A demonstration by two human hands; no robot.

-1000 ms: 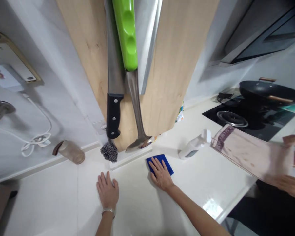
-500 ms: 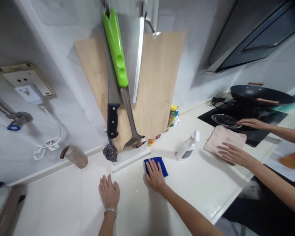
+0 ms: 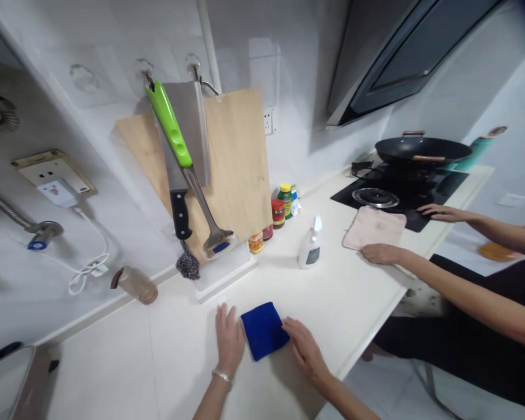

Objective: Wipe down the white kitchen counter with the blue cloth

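A folded dark blue cloth (image 3: 265,331) lies flat on the white counter between my two hands. Along its left edge is my left hand (image 3: 230,338), with a bracelet at the wrist and its fingers stretched out. My right hand (image 3: 305,350) has its fingertips at the cloth's right corner, fingers extended; its thumb is partly hidden. Beyond the cloth a white spray bottle (image 3: 310,248) stands upright, apart from both hands.
At right, a co-worker's hand (image 3: 380,254) touches a pink cloth (image 3: 371,227) beside the black cooktop (image 3: 402,192), which bears a wok (image 3: 420,150). Jars (image 3: 278,213) stand by the wall. A cleaver, knife and green-handled turner (image 3: 172,131) hang before a cutting board (image 3: 238,163).
My right hand has slid off the blue cloth's top to its right edge. My left hand has come to its left side. The cloth now lies nearer me, more spread out.
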